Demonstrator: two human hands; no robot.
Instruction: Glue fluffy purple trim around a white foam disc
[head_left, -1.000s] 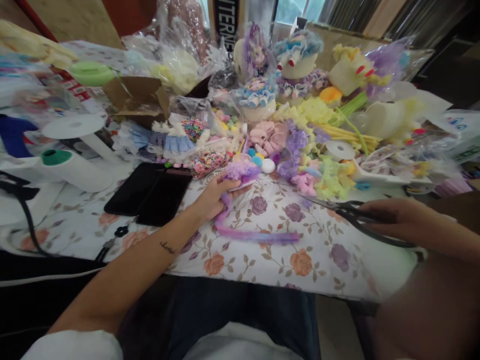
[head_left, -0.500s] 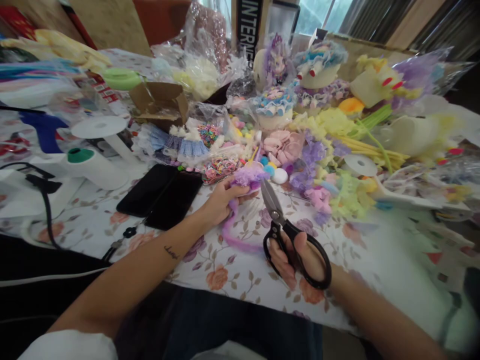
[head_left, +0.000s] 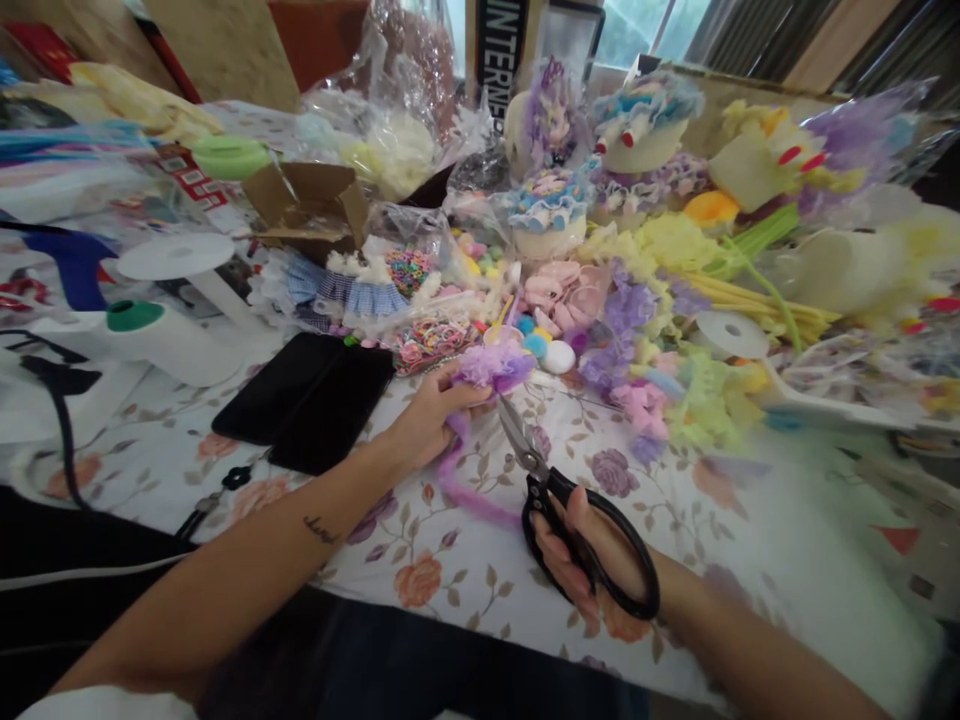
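Can read "INTERNE" in white capitals down the dark sign [head_left: 501, 55] at the back, rest of the word hidden. Can see small script inked on the left forearm [head_left: 321, 530], too small to make out; likewise the print on the red-and-white packet [head_left: 196, 187].

Nearest the middle, just above the floral-clothed bench [head_left: 480, 565]: a frilly lilac tuft [head_left: 491, 365], held in the left hand [head_left: 431, 415], thumb and fingers pinched together on its lower left side. Below that hand, a fuzzy, soft purple strand [head_left: 459, 485], curving down and right to the scissors' handles. In the right hand [head_left: 574, 555], curled through smooth black loops: metal-bladed scissors [head_left: 534, 462], tips just beside the tuft's underside; cannot tell blades parted or together. Beyond the tuft, round pom-poms [head_left: 559, 357], pink petal-shaped pieces [head_left: 562, 295], checked ruffled cloth [head_left: 375, 298] and crinkled clear plastic [head_left: 394, 90]. To the left, two flat glossy black slabs [head_left: 281, 385] and a white cone with a green top [head_left: 172, 340].

Compared with a second ago: scissors swung in from the far right; since the half-second mark, tips lowered and shifted left to the tuft. Left hand's pinch unchanged.
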